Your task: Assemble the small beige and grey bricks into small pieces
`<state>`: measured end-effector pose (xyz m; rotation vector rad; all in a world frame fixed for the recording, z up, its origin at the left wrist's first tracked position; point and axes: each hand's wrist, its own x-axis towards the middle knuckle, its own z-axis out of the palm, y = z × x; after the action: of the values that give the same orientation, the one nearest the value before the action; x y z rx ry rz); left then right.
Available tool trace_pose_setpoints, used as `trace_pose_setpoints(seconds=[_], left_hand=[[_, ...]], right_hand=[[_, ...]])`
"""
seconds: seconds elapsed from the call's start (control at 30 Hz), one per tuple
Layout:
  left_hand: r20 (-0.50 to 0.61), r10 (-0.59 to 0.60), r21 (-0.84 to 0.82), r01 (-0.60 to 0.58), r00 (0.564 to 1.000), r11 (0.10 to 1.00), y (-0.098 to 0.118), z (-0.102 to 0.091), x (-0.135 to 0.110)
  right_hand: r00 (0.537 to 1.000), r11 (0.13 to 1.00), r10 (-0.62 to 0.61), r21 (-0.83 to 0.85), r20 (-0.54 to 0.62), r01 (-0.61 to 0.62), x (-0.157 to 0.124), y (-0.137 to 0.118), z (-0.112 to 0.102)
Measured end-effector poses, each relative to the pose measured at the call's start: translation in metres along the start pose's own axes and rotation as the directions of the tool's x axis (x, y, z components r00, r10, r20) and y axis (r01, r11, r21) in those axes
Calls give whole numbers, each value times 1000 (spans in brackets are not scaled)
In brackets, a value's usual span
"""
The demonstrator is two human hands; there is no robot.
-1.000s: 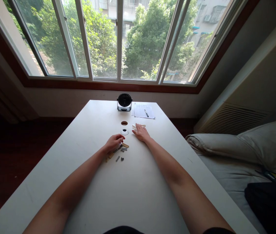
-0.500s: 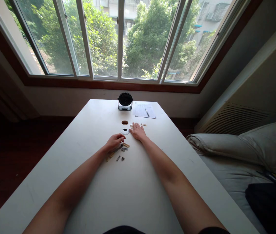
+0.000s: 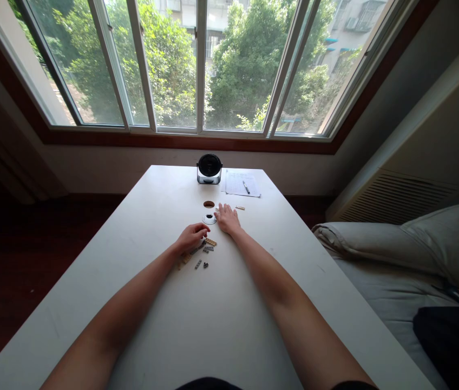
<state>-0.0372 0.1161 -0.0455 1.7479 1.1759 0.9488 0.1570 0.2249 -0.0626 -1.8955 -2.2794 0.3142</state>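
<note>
My left hand (image 3: 191, 237) rests curled on the white table (image 3: 164, 216), its fingertips over a spread of small building parts. A tan studded plate (image 3: 210, 242) lies just past those fingertips, and a long grey strip (image 3: 199, 247) runs under the hand's edge. Nearer me lie small grey pieces (image 3: 198, 264) and a tan piece (image 3: 184, 259). My right hand (image 3: 227, 218) lies flat with its fingers apart, next to a white ring-shaped disc (image 3: 209, 219). A small tan plate (image 3: 240, 208) sits beyond it. Anything inside my left hand is hidden.
A brown round spot (image 3: 209, 204) lies beyond the disc. At the far table edge stand a black round fan (image 3: 209, 169) and a sheet of paper (image 3: 240, 184) with a pen (image 3: 246, 187). A bed with a pillow (image 3: 428, 244) adjoins the table's right side.
My right hand has slid left toward the white disc, leaving the small tan plate uncovered. My left hand has barely moved, and the whole view has shifted slightly.
</note>
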Motion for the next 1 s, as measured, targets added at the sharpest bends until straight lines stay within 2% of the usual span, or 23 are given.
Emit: trace_pose_setpoints(seconds=[0.1,0.2,0.27,0.33,0.53,0.73,0.9,1.0], left_hand=[[-6,-9,-5,9,1000,1000,-1,0,0],[-2,-19,-6,19,1000,1000,-1,0,0],[-2,-24,-7,24,1000,1000,-1,0,0],[0,-29,-11,29,1000,1000,-2,0,0],[16,-27,-25,27,1000,999,-3,0,0],[16,-13,37,13,1000,999,1,-2,-2],[77,66,179,-79,995,981,6,-9,-4],[130,74,240,-104,989,965,7,-12,-4]], right_hand=[[982,999,33,12,-188,-32,-5,9,-6],[936,987,158,42,-314,-153,-9,22,-11],[927,977,212,48,-308,-208,-12,31,-13],[938,977,211,36,-276,-210,-13,38,-13],[969,995,93,2,-227,-95,-17,49,-10],[984,1000,-3,-29,-180,-2,-26,56,-11],[956,1000,19,-7,-293,-22,-36,54,-16],[939,999,-32,1,-344,34,-48,48,-18]])
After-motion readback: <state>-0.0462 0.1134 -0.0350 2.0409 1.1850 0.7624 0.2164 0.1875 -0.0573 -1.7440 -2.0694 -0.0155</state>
